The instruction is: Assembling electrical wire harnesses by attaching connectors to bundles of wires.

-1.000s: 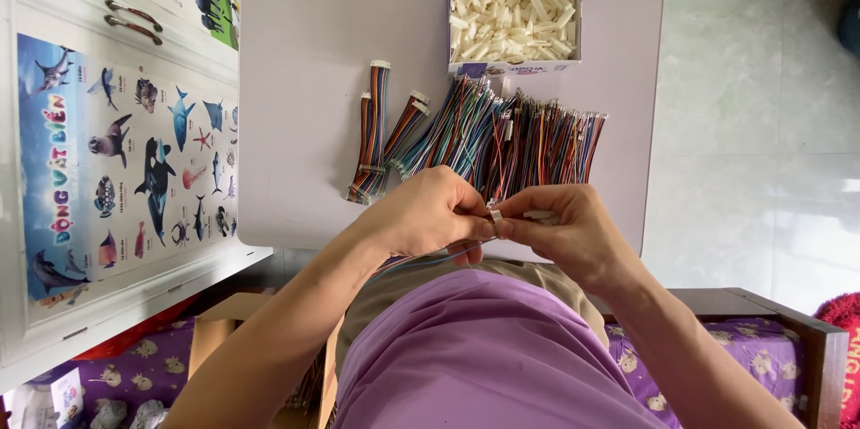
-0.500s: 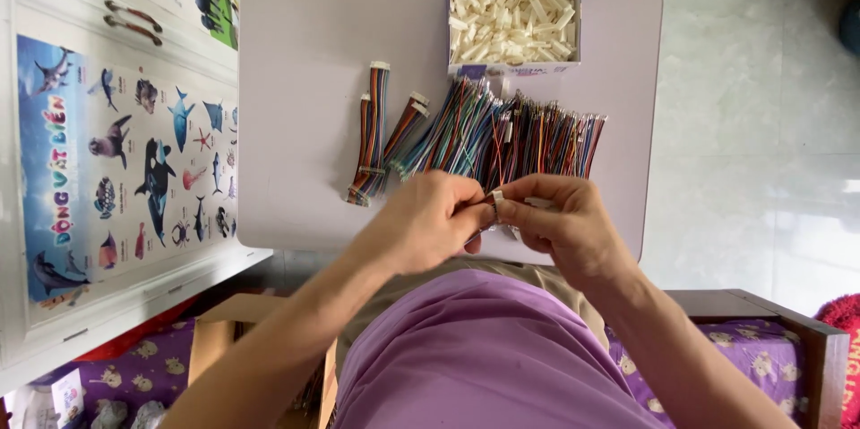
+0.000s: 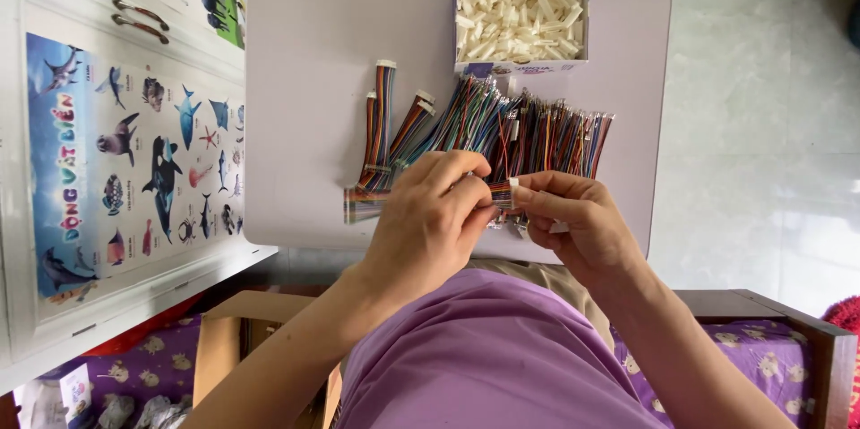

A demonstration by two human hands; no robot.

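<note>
White table point(image 3: 305, 80), left hand point(image 3: 430, 214) and right hand point(image 3: 573, 218) pinching wire bundle point(image 3: 502, 196) between them

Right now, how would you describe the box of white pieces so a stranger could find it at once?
Look at the pale lilac table in the middle. At its far edge, beyond the heap of coloured wire bundles, stands an open white cardboard box. It alone is filled with small white plastic pieces; everything else on the table is striped, many-coloured wire.

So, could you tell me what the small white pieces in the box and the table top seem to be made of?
White pieces: likely moulded plastic, uniform off-white with squared edges. Table top: smooth pale surface, probably plastic or laminate; faint even sheen, no grain.
</note>
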